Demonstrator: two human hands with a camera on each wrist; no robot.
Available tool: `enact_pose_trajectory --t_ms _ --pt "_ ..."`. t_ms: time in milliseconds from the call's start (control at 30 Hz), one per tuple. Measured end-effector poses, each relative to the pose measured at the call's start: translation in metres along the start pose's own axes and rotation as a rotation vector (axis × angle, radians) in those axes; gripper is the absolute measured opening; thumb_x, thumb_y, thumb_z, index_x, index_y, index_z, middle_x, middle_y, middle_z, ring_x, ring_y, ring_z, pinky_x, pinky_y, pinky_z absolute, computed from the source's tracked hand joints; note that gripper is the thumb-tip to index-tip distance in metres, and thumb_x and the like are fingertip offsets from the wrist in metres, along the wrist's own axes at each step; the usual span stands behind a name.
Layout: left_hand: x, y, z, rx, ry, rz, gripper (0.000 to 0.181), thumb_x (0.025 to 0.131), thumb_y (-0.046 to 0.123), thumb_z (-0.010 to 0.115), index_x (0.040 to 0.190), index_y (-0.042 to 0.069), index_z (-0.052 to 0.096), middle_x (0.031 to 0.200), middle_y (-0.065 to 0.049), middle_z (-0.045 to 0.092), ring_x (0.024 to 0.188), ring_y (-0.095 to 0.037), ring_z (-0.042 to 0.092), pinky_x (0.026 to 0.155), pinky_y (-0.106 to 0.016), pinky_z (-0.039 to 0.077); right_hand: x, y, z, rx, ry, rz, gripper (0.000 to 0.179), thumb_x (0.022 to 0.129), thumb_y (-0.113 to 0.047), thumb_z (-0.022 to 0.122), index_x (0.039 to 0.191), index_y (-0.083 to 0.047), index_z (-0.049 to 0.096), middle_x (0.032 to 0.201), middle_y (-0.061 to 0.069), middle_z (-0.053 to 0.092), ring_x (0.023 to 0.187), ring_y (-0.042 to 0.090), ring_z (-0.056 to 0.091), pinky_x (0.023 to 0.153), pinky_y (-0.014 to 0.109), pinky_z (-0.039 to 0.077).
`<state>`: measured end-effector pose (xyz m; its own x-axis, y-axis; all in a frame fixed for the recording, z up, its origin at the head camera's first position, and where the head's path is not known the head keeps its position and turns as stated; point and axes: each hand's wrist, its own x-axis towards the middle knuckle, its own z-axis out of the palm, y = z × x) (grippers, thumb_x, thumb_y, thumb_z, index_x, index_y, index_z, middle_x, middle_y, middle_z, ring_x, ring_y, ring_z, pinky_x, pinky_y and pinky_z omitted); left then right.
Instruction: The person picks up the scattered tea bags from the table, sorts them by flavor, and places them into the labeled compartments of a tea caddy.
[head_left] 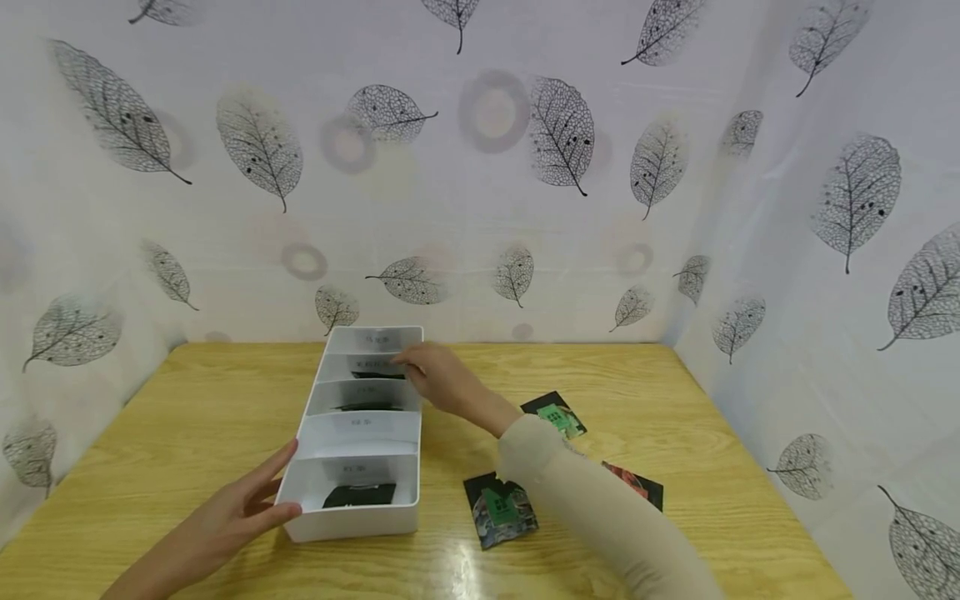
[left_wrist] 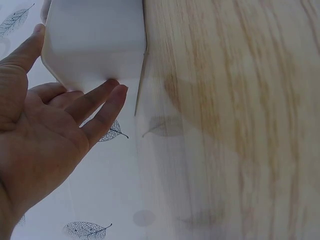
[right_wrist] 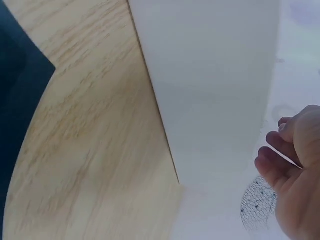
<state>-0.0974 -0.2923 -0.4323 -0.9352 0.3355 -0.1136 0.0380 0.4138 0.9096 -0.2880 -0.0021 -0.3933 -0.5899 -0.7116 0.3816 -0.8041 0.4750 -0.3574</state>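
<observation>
A long white box (head_left: 352, 523) with several labelled compartments in a row stands on the wooden table. Black tea sachets (head_left: 360, 496) lie in the front compartment, and dark sachet edges show in the compartments farther back. At the front left corner, my left hand (head_left: 243, 500) touches the box with fingers spread; the left wrist view shows them fairly straight against its wall. My right hand (head_left: 442, 379) reaches over the right rim, fingertips just above a black sachet (head_left: 378, 375) in the second compartment from the back. Its fingers are loosely bent, with nothing visible between them (right_wrist: 280, 150).
Right of the box lie a black and green sachet (head_left: 501, 510), another green-labelled one (head_left: 555, 415) and a red and black one (head_left: 637, 485), partly behind the right sleeve (head_left: 600, 500). A leaf-patterned sheet (head_left: 480, 208) hangs behind the table (head_left: 750, 500) and along its sides.
</observation>
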Motion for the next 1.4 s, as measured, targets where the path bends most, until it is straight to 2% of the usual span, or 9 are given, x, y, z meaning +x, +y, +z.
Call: enact_pose_trajectory --t_ms 333,600,733,800,867,933,1100,1267,1400 --pt "0.0 -0.001 0.0 -0.001 -0.003 0.012 0.082 0.106 0.015 0.06 0.165 0.002 0.005 0.164 -0.037 0.005 0.137 -0.06 0.04 0.091 -0.023 0.054 -0.039 0.015 -0.035 0.195 0.106 0.195 0.033 0.105 -0.008 0.061 0.136 0.001 0.063 0.13 0.016 0.068 0.113 0.027 0.067 0.092 0.037 0.056" --pt "0.0 0.0 0.0 0.038 0.019 0.038 0.081 0.105 0.014 0.062 0.165 0.001 0.008 0.163 -0.038 0.01 0.133 -0.057 0.046 0.09 -0.025 0.056 -0.081 0.041 -0.064 0.338 0.174 0.32 0.038 0.106 -0.013 0.06 0.141 0.0 0.058 0.13 0.017 0.067 0.117 0.03 0.065 0.096 0.044 0.055" --pt "0.0 -0.003 0.0 0.035 0.024 0.049 0.081 0.105 0.014 0.061 0.165 0.003 0.008 0.164 -0.036 0.014 0.13 -0.026 0.056 0.089 -0.019 0.053 -0.101 0.054 -0.077 0.379 0.182 0.38 0.04 0.107 -0.016 0.059 0.143 0.001 0.056 0.132 0.018 0.065 0.119 0.032 0.063 0.098 0.049 0.053" --pt "0.0 -0.005 0.0 0.022 0.025 0.056 0.08 0.105 0.013 0.061 0.165 0.003 0.008 0.164 -0.035 0.015 0.125 -0.006 0.055 0.088 -0.018 0.052 -0.111 0.058 -0.082 0.397 0.178 0.416 0.041 0.108 -0.018 0.059 0.144 0.0 0.056 0.133 0.018 0.064 0.12 0.032 0.062 0.098 0.049 0.053" --pt "0.0 -0.006 0.0 0.013 0.021 0.058 0.08 0.105 0.013 0.061 0.165 0.003 0.008 0.164 -0.035 0.014 0.121 0.004 0.053 0.088 -0.017 0.052 -0.121 0.061 -0.087 0.413 0.176 0.452 0.041 0.108 -0.018 0.058 0.145 0.0 0.055 0.134 0.018 0.064 0.12 0.033 0.062 0.098 0.051 0.053" --pt "0.0 -0.006 0.0 0.021 0.024 0.06 0.08 0.105 0.012 0.061 0.165 0.003 0.009 0.164 -0.035 0.014 0.123 0.002 0.053 0.088 -0.017 0.052 -0.13 0.064 -0.091 0.428 0.175 0.473 0.042 0.108 -0.017 0.058 0.146 0.001 0.053 0.135 0.02 0.063 0.12 0.035 0.062 0.098 0.052 0.054" --pt "0.0 -0.006 -0.001 0.04 0.017 0.041 0.08 0.106 0.013 0.061 0.165 0.003 0.007 0.164 -0.035 0.013 0.131 -0.028 0.053 0.088 -0.017 0.052 -0.15 0.071 -0.097 0.442 0.173 0.524 0.044 0.108 -0.018 0.057 0.148 0.001 0.051 0.138 0.022 0.06 0.123 0.037 0.06 0.099 0.049 0.054" --pt "0.001 -0.007 -0.002 0.036 0.009 0.033 0.081 0.106 0.013 0.06 0.165 0.003 0.006 0.164 -0.035 0.013 0.131 -0.027 0.053 0.089 -0.017 0.052 -0.168 0.076 -0.098 0.448 0.172 0.592 0.043 0.108 -0.018 0.057 0.146 0.003 0.052 0.139 0.026 0.059 0.124 0.038 0.059 0.098 0.054 0.053" --pt "0.001 -0.004 -0.001 0.024 -0.004 0.016 0.082 0.106 0.014 0.06 0.165 0.002 0.004 0.164 -0.036 0.01 0.135 -0.048 0.048 0.088 -0.018 0.051 -0.181 0.077 -0.095 0.426 0.151 0.679 0.043 0.108 -0.019 0.058 0.144 0.005 0.053 0.14 0.027 0.058 0.121 0.038 0.061 0.096 0.054 0.054"
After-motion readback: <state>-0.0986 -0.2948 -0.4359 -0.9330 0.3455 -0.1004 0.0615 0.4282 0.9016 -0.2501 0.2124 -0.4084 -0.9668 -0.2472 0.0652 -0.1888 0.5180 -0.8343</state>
